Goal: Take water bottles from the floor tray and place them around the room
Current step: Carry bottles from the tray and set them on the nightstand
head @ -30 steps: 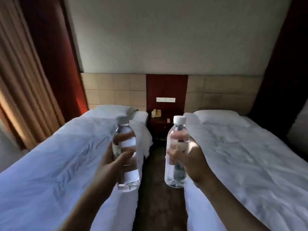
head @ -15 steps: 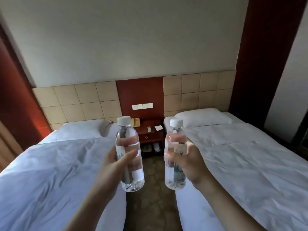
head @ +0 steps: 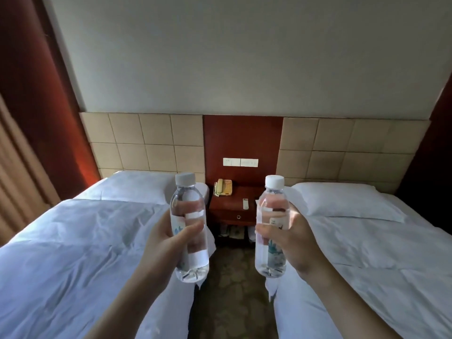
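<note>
We are gripping one upright water bottle (head: 188,228) in our left hand (head: 168,243) and another (head: 271,228) in our right hand (head: 293,241) (fingers wrapped), facing the crowded nightstand (head: 234,204); careless placement risks toppling.

Pretty dim room, soft daylight coming in from the left by the curtain (head: 14,167), right edge falls into deep shadow. Wide-angle lens bends the walls near the corners, slightly soft overall.
</note>
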`<state>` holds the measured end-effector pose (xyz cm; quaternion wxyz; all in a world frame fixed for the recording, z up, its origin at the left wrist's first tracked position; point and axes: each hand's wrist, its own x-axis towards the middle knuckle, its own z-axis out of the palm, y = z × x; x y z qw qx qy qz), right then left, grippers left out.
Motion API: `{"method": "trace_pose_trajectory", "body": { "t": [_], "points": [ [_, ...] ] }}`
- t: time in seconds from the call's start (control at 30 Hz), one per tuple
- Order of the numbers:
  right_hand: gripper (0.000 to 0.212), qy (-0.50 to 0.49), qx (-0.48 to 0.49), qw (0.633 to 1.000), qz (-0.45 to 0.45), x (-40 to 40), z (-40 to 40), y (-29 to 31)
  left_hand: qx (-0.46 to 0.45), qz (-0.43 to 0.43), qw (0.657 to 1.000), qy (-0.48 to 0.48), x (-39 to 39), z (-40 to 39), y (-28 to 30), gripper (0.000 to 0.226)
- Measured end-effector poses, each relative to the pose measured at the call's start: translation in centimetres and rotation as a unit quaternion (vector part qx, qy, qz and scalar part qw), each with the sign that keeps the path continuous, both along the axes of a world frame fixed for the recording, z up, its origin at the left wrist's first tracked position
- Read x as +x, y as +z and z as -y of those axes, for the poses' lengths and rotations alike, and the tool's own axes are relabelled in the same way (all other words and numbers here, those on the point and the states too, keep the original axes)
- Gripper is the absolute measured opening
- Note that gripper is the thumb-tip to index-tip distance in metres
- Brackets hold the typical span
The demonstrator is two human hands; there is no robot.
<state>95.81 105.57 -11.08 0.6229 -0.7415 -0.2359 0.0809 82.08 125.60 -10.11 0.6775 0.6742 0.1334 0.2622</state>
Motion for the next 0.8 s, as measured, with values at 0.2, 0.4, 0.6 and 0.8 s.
{"method": "trace_pose_trajectory", "body": {
  "t": [0.2,0.4,0.6,0.8],
  "points": [
    [0.06,-0.019,-0.01,1.0,-0.001,12.1,-7.9,-1.0,0.007,0.003,1.0,-0.016,13.2,-9.2,-1.4,0.047],
    [0.052,-0.041,0.021,0.999,-0.025,22.7,-12.5,-0.1,0.025,-0.008,0.998,-0.058,27.0,-14.8,-1.1,0.07],
    [0.069,-0.076,0.017,0.996,-0.048,33.7,-15.4,-1.0,0.041,-0.017,0.996,-0.072,39.4,-17.2,-1.4,0.062],
    [0.057,-0.076,0.014,0.995,-0.059,47.8,-18.4,-3.7,0.067,-0.017,0.995,-0.073,53.5,-19.6,-3.7,0.047]
  ]
}}
